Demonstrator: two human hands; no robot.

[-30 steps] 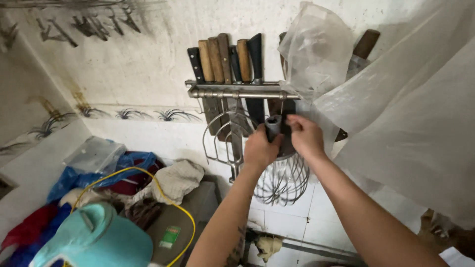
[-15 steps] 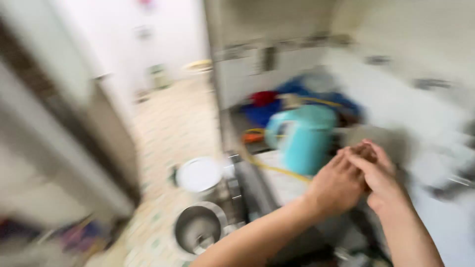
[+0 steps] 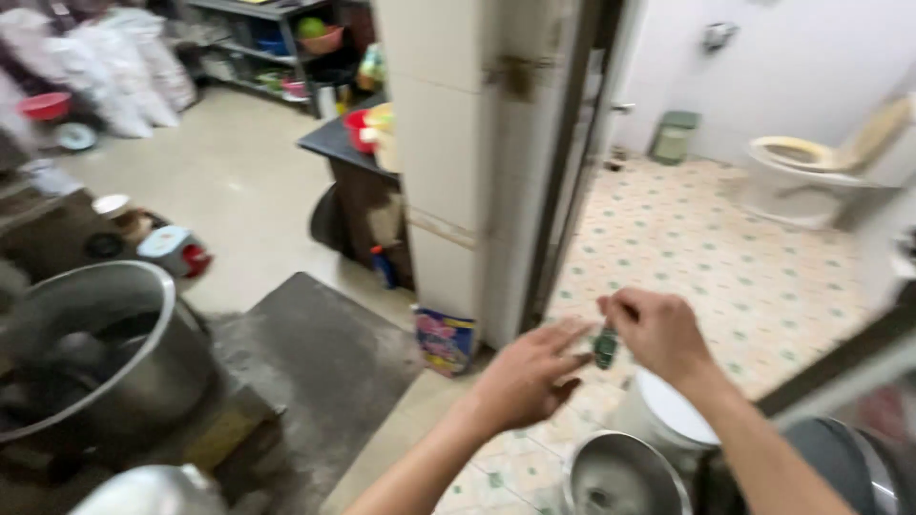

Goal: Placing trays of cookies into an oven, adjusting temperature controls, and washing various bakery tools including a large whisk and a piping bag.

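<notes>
My right hand (image 3: pixel 658 329) pinches a small dark green object (image 3: pixel 605 347) between thumb and fingers, out in front of me. My left hand (image 3: pixel 525 377) is just left of it, fingers spread and reaching toward the object, fingertips close to it or touching it. Both hands hover over the floor near a doorway. Below them stand a white lidded bucket (image 3: pixel 668 410) and a metal pot (image 3: pixel 620 477).
A large metal mixing bowl (image 3: pixel 95 353) sits on a dark worktop (image 3: pixel 315 362) at the left. A tiled pillar (image 3: pixel 458 162) splits the room from a bathroom with a toilet (image 3: pixel 811 167). A colourful box (image 3: pixel 444 339) lies at the pillar's foot. Sacks and shelves stand far left.
The view has swung left from the wall rack and sink to the floor and doorway. My hands have come down from the rack and now hold a small green object between them.
</notes>
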